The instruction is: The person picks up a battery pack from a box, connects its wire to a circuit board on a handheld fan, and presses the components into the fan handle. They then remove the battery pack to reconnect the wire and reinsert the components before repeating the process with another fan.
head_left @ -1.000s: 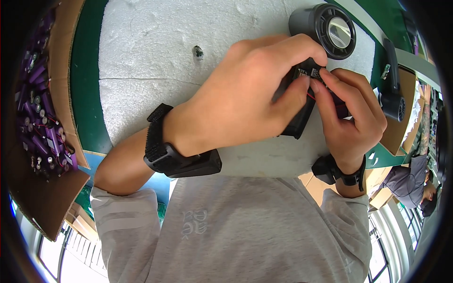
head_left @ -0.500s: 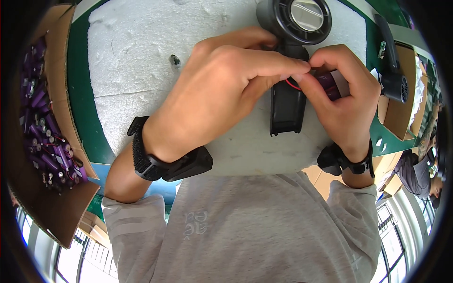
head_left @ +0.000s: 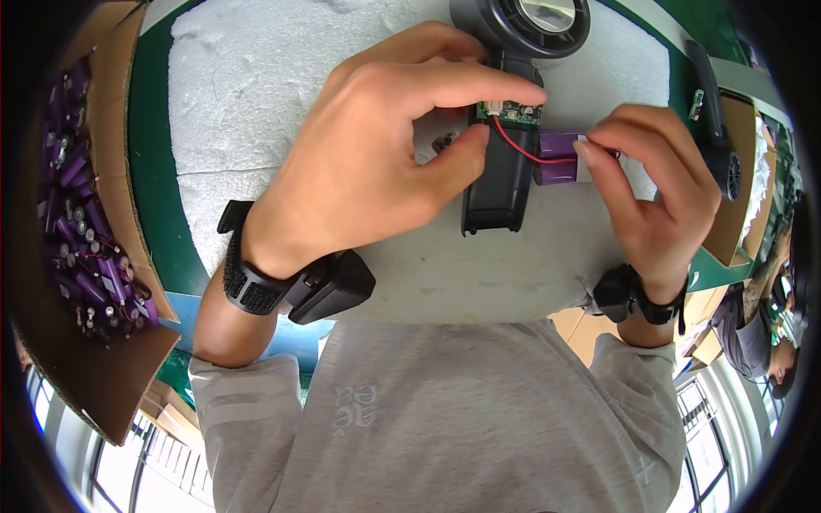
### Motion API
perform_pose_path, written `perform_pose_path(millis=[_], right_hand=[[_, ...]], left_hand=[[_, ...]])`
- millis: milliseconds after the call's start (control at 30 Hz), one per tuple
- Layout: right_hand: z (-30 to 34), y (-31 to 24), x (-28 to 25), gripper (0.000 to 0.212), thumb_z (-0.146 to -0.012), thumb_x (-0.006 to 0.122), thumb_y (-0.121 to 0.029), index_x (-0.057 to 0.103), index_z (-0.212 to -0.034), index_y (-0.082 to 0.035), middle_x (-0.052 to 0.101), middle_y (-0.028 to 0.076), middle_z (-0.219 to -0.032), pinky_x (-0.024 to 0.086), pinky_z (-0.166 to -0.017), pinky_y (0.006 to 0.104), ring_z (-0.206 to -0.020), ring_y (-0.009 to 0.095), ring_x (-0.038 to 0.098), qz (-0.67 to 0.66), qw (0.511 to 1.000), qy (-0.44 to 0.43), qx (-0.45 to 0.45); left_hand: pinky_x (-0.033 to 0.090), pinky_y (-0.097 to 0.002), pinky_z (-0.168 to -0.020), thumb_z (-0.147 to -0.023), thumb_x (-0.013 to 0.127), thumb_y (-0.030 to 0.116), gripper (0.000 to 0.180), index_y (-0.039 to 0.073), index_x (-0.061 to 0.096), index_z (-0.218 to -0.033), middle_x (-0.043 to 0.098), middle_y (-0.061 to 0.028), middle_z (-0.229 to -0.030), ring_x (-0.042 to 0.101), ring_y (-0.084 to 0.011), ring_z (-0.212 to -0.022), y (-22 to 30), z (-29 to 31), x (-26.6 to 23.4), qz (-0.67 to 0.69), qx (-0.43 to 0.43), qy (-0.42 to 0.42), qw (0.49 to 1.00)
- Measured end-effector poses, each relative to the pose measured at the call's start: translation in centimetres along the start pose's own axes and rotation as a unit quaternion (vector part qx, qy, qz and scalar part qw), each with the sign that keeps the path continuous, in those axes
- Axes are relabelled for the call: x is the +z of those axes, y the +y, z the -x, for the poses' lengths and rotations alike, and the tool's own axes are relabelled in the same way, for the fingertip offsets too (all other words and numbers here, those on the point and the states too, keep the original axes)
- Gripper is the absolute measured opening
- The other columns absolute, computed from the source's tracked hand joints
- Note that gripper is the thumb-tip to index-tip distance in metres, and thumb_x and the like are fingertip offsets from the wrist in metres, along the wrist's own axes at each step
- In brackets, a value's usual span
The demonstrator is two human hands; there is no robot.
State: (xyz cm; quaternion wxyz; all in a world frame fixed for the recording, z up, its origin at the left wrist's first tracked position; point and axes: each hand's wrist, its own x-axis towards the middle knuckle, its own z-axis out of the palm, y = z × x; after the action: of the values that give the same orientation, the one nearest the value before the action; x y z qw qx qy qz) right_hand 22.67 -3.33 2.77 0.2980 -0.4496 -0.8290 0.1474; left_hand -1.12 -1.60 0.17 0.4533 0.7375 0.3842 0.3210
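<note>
The black housing [head_left: 496, 192] of a handheld fan is grasped by the left hand [head_left: 368, 154], the thumb set at its left edge and the index finger laid across its upper part; whether the other fingertips also touch it cannot be told. Below that finger, a green circuit board [head_left: 519, 113] is exposed, from which a red wire [head_left: 516, 147] is curved toward a purple battery pack [head_left: 558, 145]. The pack, in which 2 cells are seen, is positioned just right of the housing, its right end pinched between thumb and index finger of the right hand [head_left: 663, 184]. The round fan head [head_left: 530, 26] is seen above, over a white foam sheet [head_left: 248, 94].
</note>
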Motion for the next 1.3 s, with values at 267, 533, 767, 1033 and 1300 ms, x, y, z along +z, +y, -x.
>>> perform_pose_path(millis=[267,533,767,1033,1300], right_hand=[[0.3,-0.2,-1.8,0.019,-0.064,0.078,0.003,0.066,-0.077,0.002,0.068,0.013,-0.092,0.05,-0.055,0.0299,-0.069,0.023,0.064,0.039,0.995,-0.093,-0.014],[1.1,-1.4,-0.9,0.02,-0.063,0.077,0.01,0.065,-0.079,0.007,0.07,0.014,-0.098,0.054,-0.064,0.0285,-0.079,0.023,0.067,0.063,0.993,-0.093,-0.034],[1.2,-1.0,-1.1,0.022,-0.062,0.078,0.008,0.065,-0.079,0.005,0.07,0.014,-0.099,0.054,-0.064,0.0297,-0.079,0.024,0.068,0.069,0.993,-0.092,0.01],[0.1,-1.0,-1.3,0.02,-0.064,0.076,0.006,0.065,-0.081,0.005,0.07,0.013,-0.101,0.053,-0.066,0.0323,-0.077,0.026,0.067,0.04,0.993,-0.109,0.013],[0.7,-2.4,-0.9,0.021,-0.068,0.067,0.009,0.056,-0.085,0.003,0.056,0.016,-0.106,0.049,-0.067,0.0384,-0.081,0.031,0.058,0.046,0.992,-0.117,0.003]], left_hand=[[0.049,-0.023,-0.079,-0.074,0.056,-0.018,0.044,0.004,0.07,-0.109,0.057,-0.0117,-0.115,0.062,-0.0142,-0.095,0.0,-0.1,0.6,0.051,-0.026,0.013,0.998],[0.049,-0.0225,-0.078,-0.073,0.056,-0.018,0.043,0.003,0.07,-0.107,0.057,-0.0119,-0.115,0.062,-0.0135,-0.095,0.0,0.4,1.0,0.053,-0.022,0.025,0.998],[0.049,-0.0222,-0.077,-0.074,0.056,-0.018,0.042,0.004,0.07,-0.107,0.058,-0.0118,-0.115,0.062,-0.0133,-0.095,0.0,0.3,0.9,0.042,-0.016,0.021,0.999],[0.049,-0.0224,-0.076,-0.074,0.058,-0.016,0.042,0.005,0.07,-0.108,0.059,-0.0114,-0.112,0.062,-0.0134,-0.092,0.2,-0.2,0.1,0.023,-0.024,0.029,0.999],[0.054,-0.0277,-0.07,-0.073,0.064,-0.009,0.039,0.012,0.071,-0.105,0.062,-0.0155,-0.109,0.067,-0.023,-0.086,0.4,0.3,1.1,0.008,-0.02,0.056,0.998]])
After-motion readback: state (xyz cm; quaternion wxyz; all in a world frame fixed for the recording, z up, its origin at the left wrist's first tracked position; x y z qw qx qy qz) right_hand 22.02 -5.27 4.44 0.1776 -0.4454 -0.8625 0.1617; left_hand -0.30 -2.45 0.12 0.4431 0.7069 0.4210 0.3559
